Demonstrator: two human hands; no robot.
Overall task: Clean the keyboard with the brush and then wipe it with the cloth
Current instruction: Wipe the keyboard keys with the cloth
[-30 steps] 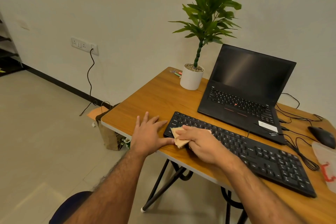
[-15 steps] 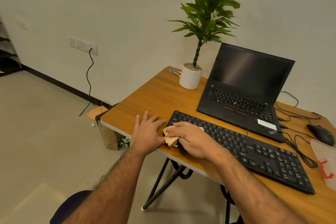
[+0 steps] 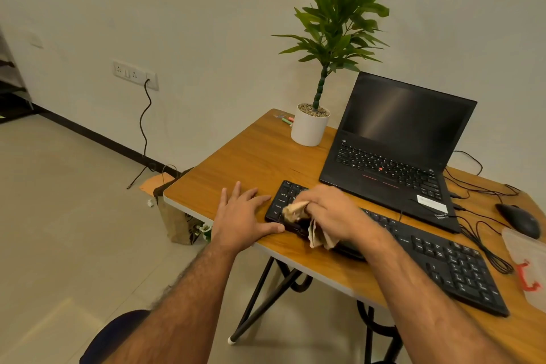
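Head | 1 keyboard (image 3: 437, 263) | 1 cloth (image 3: 295, 210), right hand (image 3: 334, 213) fingers gripping | left hand (image 3: 239, 219) fingers spread

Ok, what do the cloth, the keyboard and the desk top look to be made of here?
Cloth: soft beige fabric, matte; it bunches and hangs in folds from the right hand.
Keyboard: black plastic, matte keys with white legends.
Desk top: wood-grain surface with a light sheen and a pale edge band, so probably laminate, not solid wood.
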